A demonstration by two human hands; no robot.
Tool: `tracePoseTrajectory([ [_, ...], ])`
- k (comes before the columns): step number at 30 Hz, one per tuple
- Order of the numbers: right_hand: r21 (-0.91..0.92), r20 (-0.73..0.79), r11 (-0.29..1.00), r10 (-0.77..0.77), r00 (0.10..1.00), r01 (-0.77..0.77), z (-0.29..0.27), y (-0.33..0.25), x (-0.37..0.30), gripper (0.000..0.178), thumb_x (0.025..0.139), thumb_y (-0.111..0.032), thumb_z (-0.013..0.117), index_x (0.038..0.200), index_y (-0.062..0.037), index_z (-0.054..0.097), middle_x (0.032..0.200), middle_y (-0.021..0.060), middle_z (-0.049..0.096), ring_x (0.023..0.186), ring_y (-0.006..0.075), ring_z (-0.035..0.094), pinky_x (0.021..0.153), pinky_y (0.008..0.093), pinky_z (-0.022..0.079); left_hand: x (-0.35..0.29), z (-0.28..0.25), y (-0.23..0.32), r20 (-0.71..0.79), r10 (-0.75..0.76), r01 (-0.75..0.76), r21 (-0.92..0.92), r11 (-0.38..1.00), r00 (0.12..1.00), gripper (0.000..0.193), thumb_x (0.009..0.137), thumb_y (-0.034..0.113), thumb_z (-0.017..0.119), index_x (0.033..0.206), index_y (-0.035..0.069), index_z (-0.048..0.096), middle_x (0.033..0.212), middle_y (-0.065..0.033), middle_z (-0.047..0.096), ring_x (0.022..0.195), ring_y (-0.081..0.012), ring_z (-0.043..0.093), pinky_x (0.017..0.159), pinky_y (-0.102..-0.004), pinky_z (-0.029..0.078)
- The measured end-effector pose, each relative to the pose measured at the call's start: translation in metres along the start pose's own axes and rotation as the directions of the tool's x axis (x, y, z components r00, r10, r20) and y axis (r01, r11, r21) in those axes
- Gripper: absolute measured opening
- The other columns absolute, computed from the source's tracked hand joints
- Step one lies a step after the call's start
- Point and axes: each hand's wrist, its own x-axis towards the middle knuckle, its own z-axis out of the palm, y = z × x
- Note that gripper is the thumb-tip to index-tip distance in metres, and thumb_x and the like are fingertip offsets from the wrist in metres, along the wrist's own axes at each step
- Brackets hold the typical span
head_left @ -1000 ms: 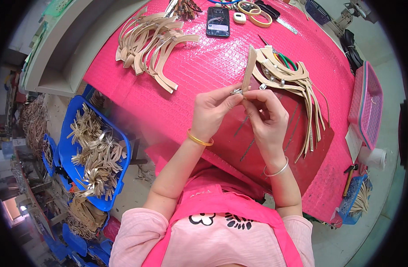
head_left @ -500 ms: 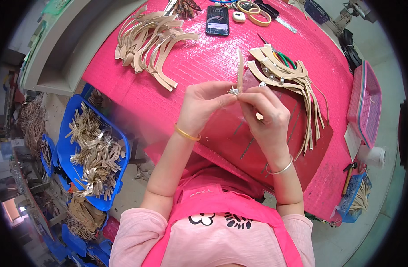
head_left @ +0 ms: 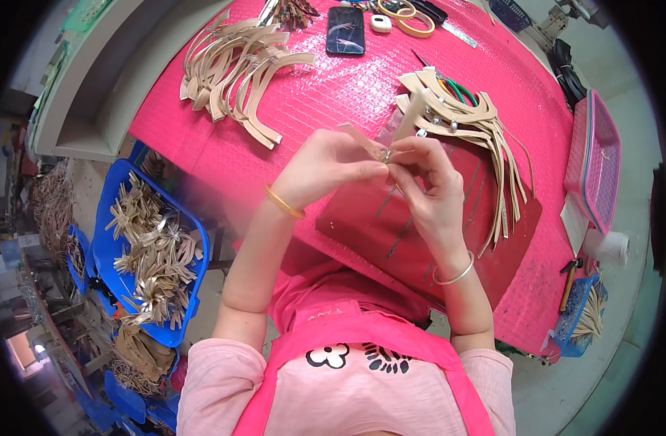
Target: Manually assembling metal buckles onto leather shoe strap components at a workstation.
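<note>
Above the red board (head_left: pixel 362 225), my left hand (head_left: pixel 333 163) and my right hand (head_left: pixel 431 185) meet with thumbs and fingers pinched together. Between them is a beige strap (head_left: pixel 411 120), whose two ends stick up apart and look blurred. A small silvery metal piece (head_left: pixel 385 155) sits at the fingertips; its exact shape is too small to make out. To the right lies a bundle of beige straps (head_left: pixel 485 116), some with silver fittings, partly on the board. A looser pile of beige straps (head_left: pixel 238 80) rests at the far left of the pink-covered table.
A phone (head_left: pixel 345 30), tape rolls (head_left: pixel 414 29) and scissors (head_left: pixel 456 91) lie toward the back. At left stands a blue bin (head_left: pixel 111 254) of strap pieces. A pink basket (head_left: pixel 593 160), a hammer (head_left: pixel 567 287) and a blue basket (head_left: pixel 565 338) line the right side.
The strap was one upright strip; now its two ends spread to left and right. My hands have shifted slightly, still pinched together. The phone screen has gone dark.
</note>
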Motion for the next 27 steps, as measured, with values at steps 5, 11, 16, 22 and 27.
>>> tracePoseTrajectory([
  [5, 0.083, -0.093, 0.996, -0.029, 0.995, 0.037, -0.007, 0.003, -0.006, 0.015, 0.073, 0.004, 0.055, 0.086, -0.0032, 0.06, 0.077, 0.0072, 0.06, 0.072, 0.0115, 0.056, 0.061, 0.0214, 0.043, -0.006, 0.033, -0.018, 0.026, -0.06, 0.065, -0.426, 0.902, 0.998, 0.033, 0.084, 0.028, 0.05, 0.09, -0.004, 0.057, 0.08, -0.0056, 0.059, 0.075, -0.01, 0.055, 0.066, -0.0212, 0.044],
  [11, -0.398, -0.202, 0.877, -0.369, 0.907, 0.268, -0.018, -0.012, -0.011, 0.023, 0.07, 0.004, 0.057, 0.092, -0.0041, 0.059, 0.082, 0.0057, 0.053, 0.074, 0.0114, 0.052, 0.058, 0.0218, 0.042, 0.015, 0.061, -0.006, -0.15, -0.005, -0.118, -0.795, 0.595, 0.989, 0.025, 0.086, 0.016, 0.046, 0.103, -0.002, 0.053, 0.084, -0.0061, 0.059, 0.072, -0.0099, 0.056, 0.064, -0.024, 0.046],
  [16, -0.038, -0.157, 0.988, -0.152, 0.976, 0.148, -0.03, -0.031, 0.005, 0.03, 0.068, 0.002, 0.061, 0.097, -0.0027, 0.056, 0.075, 0.0052, 0.053, 0.063, 0.0117, 0.052, 0.054, 0.022, 0.041, 0.012, 0.076, 0.002, -0.353, 0.189, -0.291, -0.263, 0.92, 0.916, 0.019, 0.079, 0.003, 0.052, 0.097, -0.001, 0.058, 0.075, -0.0025, 0.06, 0.059, -0.0036, 0.051, 0.049, -0.0155, 0.039],
  [22, -0.428, 0.088, 0.678, -0.627, 0.774, 0.598, -0.037, -0.005, -0.009, 0.029, 0.058, 0.005, 0.057, 0.087, -0.0001, 0.061, 0.078, 0.0108, 0.058, 0.064, 0.0218, 0.057, 0.054, 0.0285, 0.046, 0.006, 0.066, 0.011, -0.178, 0.028, -0.147, -0.706, 0.693, 0.984, 0.022, 0.083, 0.011, 0.047, 0.097, -0.004, 0.057, 0.085, -0.0104, 0.06, 0.071, -0.0115, 0.055, 0.06, -0.0209, 0.04],
  [27, -0.429, 0.135, 0.595, -0.701, 0.7, 0.679, -0.032, -0.004, -0.011, 0.028, 0.058, 0.0, 0.058, 0.085, 0.0014, 0.061, 0.076, 0.0115, 0.058, 0.062, 0.0214, 0.057, 0.054, 0.0288, 0.047, 0.003, 0.066, 0.007, -0.296, 0.088, -0.244, -0.55, 0.799, 0.951, 0.024, 0.084, 0.01, 0.046, 0.098, -0.007, 0.054, 0.089, -0.0188, 0.059, 0.081, -0.0233, 0.06, 0.074, -0.0314, 0.048],
])
